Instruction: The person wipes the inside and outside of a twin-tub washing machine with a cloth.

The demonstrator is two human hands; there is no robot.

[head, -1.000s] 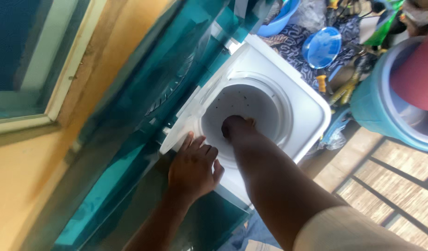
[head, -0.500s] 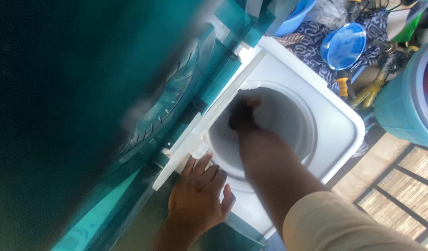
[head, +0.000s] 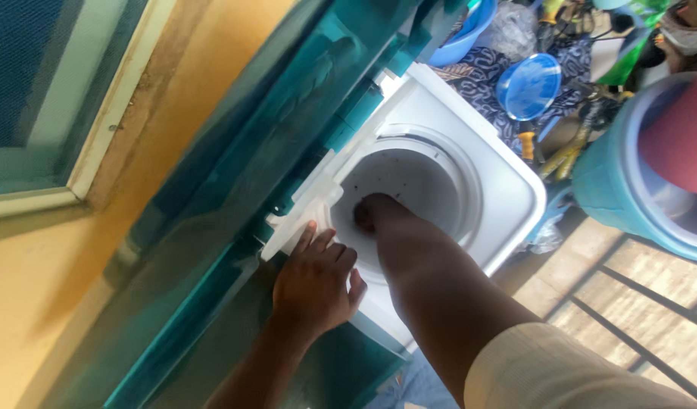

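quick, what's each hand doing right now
Left hand: open, resting flat on the white rim of the washer tub.
Right hand: deep inside the drum; grip cannot be told.

Right hand (head: 375, 212) fingers hidden down inside the white tub (head: 431, 178).

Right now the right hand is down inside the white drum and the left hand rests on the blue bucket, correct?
Not quite. The head view shows the right hand inside the white drum, but the left hand rests on the washer's white rim, not on the blue bucket.
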